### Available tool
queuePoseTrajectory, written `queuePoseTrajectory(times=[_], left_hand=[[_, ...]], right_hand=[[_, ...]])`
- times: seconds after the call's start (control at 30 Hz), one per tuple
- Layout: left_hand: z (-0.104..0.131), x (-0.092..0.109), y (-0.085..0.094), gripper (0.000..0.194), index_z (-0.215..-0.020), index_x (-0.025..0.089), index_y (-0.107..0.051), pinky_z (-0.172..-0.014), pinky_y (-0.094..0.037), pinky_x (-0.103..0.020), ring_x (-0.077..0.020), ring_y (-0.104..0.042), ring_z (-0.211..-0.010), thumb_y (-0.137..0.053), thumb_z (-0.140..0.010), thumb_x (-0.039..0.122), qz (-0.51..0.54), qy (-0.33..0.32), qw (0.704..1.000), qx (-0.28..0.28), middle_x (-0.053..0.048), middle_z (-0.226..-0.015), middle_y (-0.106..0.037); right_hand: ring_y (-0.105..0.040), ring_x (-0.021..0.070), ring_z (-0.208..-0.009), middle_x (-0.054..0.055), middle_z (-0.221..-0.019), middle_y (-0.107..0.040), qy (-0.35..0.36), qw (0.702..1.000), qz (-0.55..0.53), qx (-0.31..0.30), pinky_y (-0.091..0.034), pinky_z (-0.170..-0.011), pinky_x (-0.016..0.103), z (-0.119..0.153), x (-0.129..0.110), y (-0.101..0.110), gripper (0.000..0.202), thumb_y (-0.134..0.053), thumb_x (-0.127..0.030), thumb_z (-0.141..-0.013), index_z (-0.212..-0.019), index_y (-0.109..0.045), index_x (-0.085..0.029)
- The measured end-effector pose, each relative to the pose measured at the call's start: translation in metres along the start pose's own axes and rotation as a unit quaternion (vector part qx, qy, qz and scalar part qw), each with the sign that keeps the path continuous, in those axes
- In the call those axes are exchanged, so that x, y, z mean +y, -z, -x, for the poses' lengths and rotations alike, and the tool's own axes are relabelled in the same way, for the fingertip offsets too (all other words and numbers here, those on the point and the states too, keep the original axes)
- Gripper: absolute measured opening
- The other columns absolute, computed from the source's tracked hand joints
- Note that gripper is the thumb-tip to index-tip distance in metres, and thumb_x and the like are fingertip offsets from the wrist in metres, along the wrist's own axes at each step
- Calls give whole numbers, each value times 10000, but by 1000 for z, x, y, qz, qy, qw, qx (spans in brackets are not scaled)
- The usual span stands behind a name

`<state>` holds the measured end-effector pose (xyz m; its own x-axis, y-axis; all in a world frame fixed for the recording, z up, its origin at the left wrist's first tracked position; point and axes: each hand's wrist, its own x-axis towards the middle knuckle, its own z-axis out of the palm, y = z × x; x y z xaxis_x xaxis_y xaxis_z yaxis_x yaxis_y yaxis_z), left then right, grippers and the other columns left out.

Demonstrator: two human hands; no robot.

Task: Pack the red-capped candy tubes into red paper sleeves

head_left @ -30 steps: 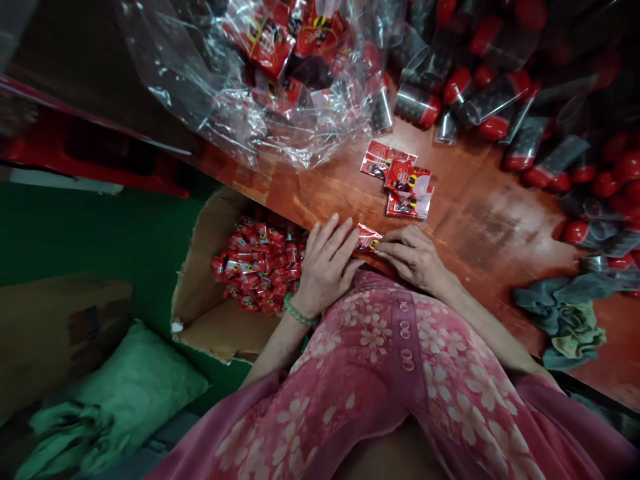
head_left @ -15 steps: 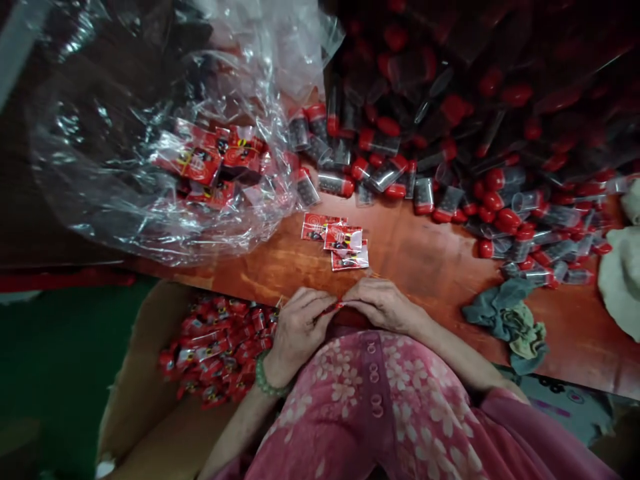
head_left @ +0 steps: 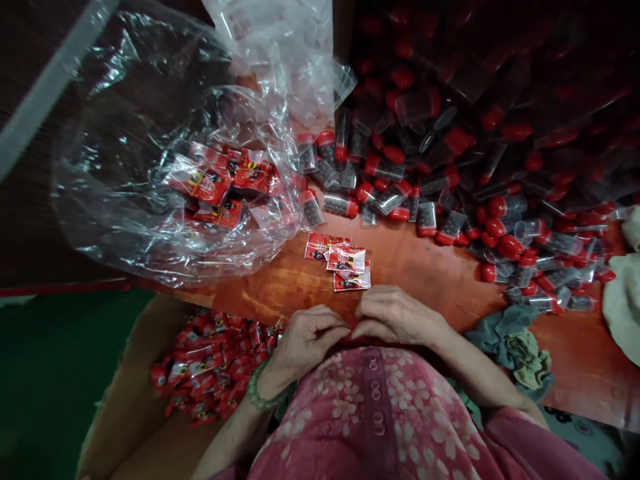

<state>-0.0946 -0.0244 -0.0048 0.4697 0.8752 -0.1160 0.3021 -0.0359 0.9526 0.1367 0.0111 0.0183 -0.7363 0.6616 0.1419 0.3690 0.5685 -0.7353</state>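
My left hand (head_left: 307, 340), with a green bead bracelet at its wrist, is closed, fingertips pinched at the table's front edge. Facing it from the right, my right hand (head_left: 395, 317) is closed too, its fingertips almost meeting the left ones. A bit of red shows between them, too small to make out. Just beyond the hands, a few red printed packets (head_left: 346, 259) overlap on the wooden table (head_left: 425, 267). More red packets (head_left: 250, 172) lie in a clear plastic bag (head_left: 115, 233) at the left.
Small clear containers with red caps (head_left: 395, 197) are heaped across the back and right. Below the table's left edge, a cardboard box (head_left: 115, 393) holds many wrapped red items (head_left: 215, 360). Crumpled cloths (head_left: 523, 353) lie at the right, near a pale cloth (head_left: 623, 300).
The view has shifted, so the table's things appear lower. Both hands have moved a little, and the red bit between the fingertips shows less than before.
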Motion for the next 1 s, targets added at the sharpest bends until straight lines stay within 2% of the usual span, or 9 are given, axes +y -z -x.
queuePoseTrajectory(times=[0.1, 0.2, 0.27, 0.37, 0.47, 0.57, 0.73, 0.9, 1.0], left_hand=[[-2, -3, -3, 196, -719, 173, -773, -620, -532, -235, -135, -683, -613, -791, -846, 321, 48, 20, 996, 70, -43, -688, -758], [-6, -3, -5, 204, -681, 166, -747, -609, -537, -229, -130, -683, -603, -832, -803, 306, 70, 22, 987, 140, -32, -673, -747], [-9, -1, -6, 199, -673, 165, -733, -603, -538, -221, -126, -684, -603, -853, -778, 283, 62, 6, 980, 186, -22, -669, -743], [-15, 2, -8, 149, -703, 173, -738, -616, -538, -209, -112, -685, -617, -863, -765, 223, 22, -33, 968, 248, -7, -691, -753], [-21, 4, -11, 126, -749, 176, -747, -644, -548, -212, -108, -693, -645, -873, -754, 193, -14, -75, 956, 285, -4, -727, -767], [-24, 5, -12, 137, -759, 171, -741, -650, -552, -224, -112, -689, -651, -875, -756, 201, -27, -92, 949, 301, -5, -727, -761], [-26, 8, -15, 123, -783, 172, -741, -692, -556, -214, -106, -697, -694, -862, -765, 177, 6, -96, 946, 309, -1, -762, -764], [-23, 8, -18, 127, -796, 186, -747, -716, -552, -212, -104, -692, -716, -867, -756, 194, 85, -61, 943, 315, 6, -774, -756], [-21, 8, -18, 127, -788, 189, -752, -725, -559, -227, -115, -701, -722, -869, -754, 225, 107, -49, 942, 313, 1, -776, -761]], right_hand=[[-616, 174, -727, 49, -803, -687, -90, 989, 83, 77, -485, -691, 299, -11, 12, 23, 360, -476, -495, -1052, -938, -633, -192], [-638, 223, -798, 78, -884, -688, -254, 920, 171, 245, -481, -743, 345, -23, 36, 38, 410, -521, -590, -1006, -1019, -623, -193], [-633, 239, -783, 68, -875, -667, -328, 864, 200, 324, -484, -750, 376, -31, 56, 42, 502, -530, -693, -953, -1053, -582, -203], [-644, 265, -847, 80, -946, -655, -351, 826, 221, 382, -499, -805, 439, -42, 81, 38, 595, -567, -759, -891, -1132, -514, -217], [-630, 296, -998, 141, -1139, -626, -326, 826, 226, 400, -485, -911, 508, -53, 94, 31, 600, -641, -671, -894, -1226, -441, -213], [-575, 303, -1116, 191, -1255, -562, -354, 826, 193, 394, -433, -1007, 513, -63, 96, 30, 563, -691, -443, -916, -1296, -361, -190], [-547, 303, -1083, 152, -1236, -555, -389, 816, 133, 405, -408, -1027, 532, -74, 99, 41, 520, -717, -253, -840, -1203, -345, -245], [-579, 218, -884, 62, -996, -553, -259, 830, 48, 492, -518, -803, 404, -65, 100, 46, 346, -683, -291, -845, -1050, -405, -269], [-603, 191, -834, 47, -967, -592, -193, 862, -52, 465, -538, -747, 372, -37, 74, 46, 250, -690, -355, -890, -1047, -519, -261]])
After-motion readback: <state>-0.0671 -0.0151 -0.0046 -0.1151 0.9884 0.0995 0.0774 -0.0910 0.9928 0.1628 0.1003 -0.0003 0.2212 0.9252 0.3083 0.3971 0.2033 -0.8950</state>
